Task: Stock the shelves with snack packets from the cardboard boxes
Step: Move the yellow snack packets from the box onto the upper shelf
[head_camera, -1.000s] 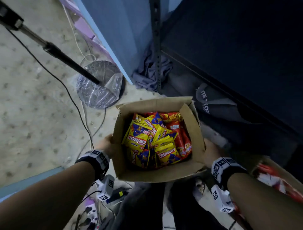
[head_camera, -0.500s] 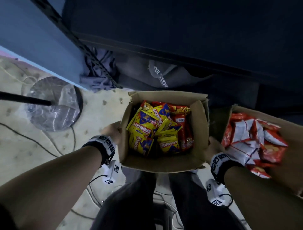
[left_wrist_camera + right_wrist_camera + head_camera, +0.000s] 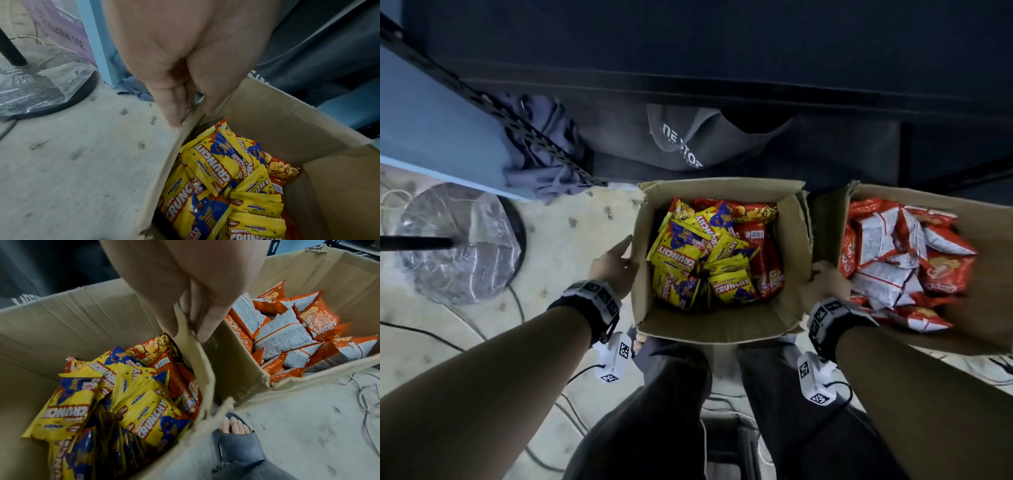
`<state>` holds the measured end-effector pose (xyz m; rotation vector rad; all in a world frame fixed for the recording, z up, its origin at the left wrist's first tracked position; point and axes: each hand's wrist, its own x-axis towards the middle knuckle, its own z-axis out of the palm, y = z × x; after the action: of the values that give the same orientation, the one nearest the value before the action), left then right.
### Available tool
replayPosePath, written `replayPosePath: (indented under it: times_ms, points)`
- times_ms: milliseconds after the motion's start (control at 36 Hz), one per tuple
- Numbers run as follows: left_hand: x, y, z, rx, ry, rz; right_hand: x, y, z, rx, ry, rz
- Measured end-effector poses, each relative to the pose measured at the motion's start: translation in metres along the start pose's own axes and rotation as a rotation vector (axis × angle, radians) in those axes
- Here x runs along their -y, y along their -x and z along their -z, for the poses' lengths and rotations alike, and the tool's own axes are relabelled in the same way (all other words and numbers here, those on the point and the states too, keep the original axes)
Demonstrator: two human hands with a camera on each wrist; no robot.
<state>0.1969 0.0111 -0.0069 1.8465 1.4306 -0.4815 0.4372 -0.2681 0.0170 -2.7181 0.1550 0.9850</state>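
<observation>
Both hands gripped one cardboard box (image 3: 717, 323) by its opposite walls: the left hand (image 3: 614, 265) pinched the left wall's upper edge, thumb inside and fingers (image 3: 174, 105) outside, and the right hand (image 3: 825, 282) clamped the right wall the same way. That two-sided hold probably served to carry or set down the whole box close to the shelves (image 3: 722, 51), so the packets could be reached easily. Inside lay the yellow snack packets (image 3: 681, 253) heaped loosely over red ones. A second box (image 3: 993, 308) of orange-and-white packets (image 3: 893, 253) stood just beside it on the right, crowding the right hand's knuckles. On the floor (image 3: 565, 240) sat a plastic-wrapped stand base (image 3: 458, 246) to the left, with a grey cloth (image 3: 541, 154), a dark bag (image 3: 705, 144) and loose cables nearby. A sandalled foot (image 3: 236, 436) stood next to the box's near corner.
</observation>
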Motion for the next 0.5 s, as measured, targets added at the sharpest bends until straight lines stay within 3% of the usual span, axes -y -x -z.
replayPosePath:
  times_ms: [83,222,333,500]
  points:
    - [-0.001,0.006,0.004,-0.093,0.017,-0.032,0.005,-0.001,0.000,-0.087,0.002,0.134]
    - [-0.024,0.007,-0.003,-0.177,-0.001,-0.127,0.032,0.000,-0.002,0.058,0.063,0.266]
    - [-0.045,0.002,-0.023,-0.122,0.055,-0.105,0.046,-0.007,-0.019,0.260,0.042,0.303]
    - [-0.049,-0.033,-0.066,-0.020,0.019,-0.104,0.058,-0.046,-0.063,0.344,0.006,0.346]
